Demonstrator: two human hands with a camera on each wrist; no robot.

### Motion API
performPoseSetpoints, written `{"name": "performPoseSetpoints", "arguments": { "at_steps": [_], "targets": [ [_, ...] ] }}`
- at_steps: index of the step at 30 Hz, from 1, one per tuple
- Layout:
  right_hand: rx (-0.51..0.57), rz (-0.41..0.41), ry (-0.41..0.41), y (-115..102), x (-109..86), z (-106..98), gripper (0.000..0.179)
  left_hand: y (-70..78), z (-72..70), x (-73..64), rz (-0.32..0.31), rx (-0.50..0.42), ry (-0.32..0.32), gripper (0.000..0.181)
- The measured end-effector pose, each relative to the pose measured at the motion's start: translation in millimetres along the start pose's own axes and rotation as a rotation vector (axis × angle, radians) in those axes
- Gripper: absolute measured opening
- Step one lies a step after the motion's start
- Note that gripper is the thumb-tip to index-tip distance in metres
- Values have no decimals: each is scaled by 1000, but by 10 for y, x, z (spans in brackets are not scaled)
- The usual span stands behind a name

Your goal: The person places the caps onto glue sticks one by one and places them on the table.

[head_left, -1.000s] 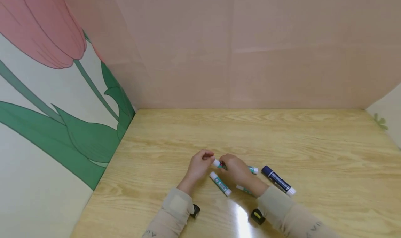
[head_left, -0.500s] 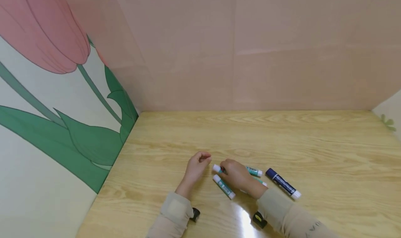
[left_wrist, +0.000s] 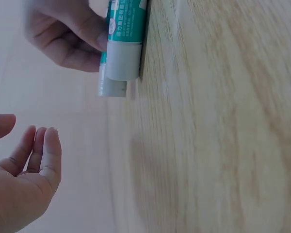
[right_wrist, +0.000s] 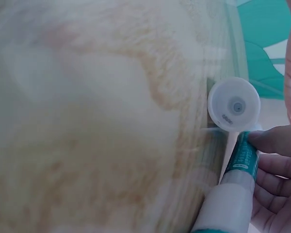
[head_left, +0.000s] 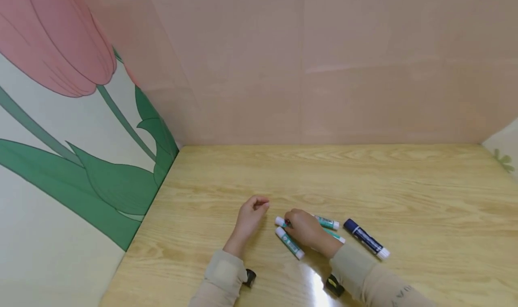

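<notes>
My right hand (head_left: 306,228) pinches a green glue stick with a white end (head_left: 279,221), low over the table or on it; I cannot tell which. Its thumb lies on the green barrel (right_wrist: 243,154) in the right wrist view. Alongside it, towards me, a second green glue stick (head_left: 289,243) lies on the table. To the left, my left hand (head_left: 248,219) hovers with nothing between its thumb and loosely bent fingers (left_wrist: 51,150). Two more green glue sticks, one farther back (head_left: 327,222) and one nearer (head_left: 335,237), are partly hidden by my right hand.
A larger dark blue glue stick (head_left: 366,238) lies right of the green ones on the wood-patterned table (head_left: 226,174). A pink wall (head_left: 243,73) rises behind the table's far edge. A tulip-printed wall (head_left: 117,181) borders the left side.
My left hand has drawn away leftwards from the glue stick's white end, which it was at one second ago. My right hand has brought the stick down beside the nearer one.
</notes>
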State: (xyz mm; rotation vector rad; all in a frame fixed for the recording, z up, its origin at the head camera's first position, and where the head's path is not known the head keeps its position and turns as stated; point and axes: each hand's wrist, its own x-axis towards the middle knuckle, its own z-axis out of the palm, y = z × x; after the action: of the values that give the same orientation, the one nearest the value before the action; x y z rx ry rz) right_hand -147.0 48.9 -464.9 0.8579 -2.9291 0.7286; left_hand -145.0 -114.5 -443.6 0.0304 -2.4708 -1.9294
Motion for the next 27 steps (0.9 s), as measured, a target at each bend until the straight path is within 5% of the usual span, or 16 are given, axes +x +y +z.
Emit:
{"name": "performPoseSetpoints", "arguments": {
  "at_steps": [8,16,22,27],
  "targets": [
    [-4,20,8,16,-14,7,9,216,-28,-97,21,7,-31,17],
    [27,60,9,17,-26,-40,13,-41,-10,-10,39,104,-74,21],
    [62,73,18,28,-43,-83,19,-89,-13,-13,87,274,-107,25],
    [78,72,18,38,-61,-101,21,-66,-14,-32,92,312,-145,28]
  ]
}}
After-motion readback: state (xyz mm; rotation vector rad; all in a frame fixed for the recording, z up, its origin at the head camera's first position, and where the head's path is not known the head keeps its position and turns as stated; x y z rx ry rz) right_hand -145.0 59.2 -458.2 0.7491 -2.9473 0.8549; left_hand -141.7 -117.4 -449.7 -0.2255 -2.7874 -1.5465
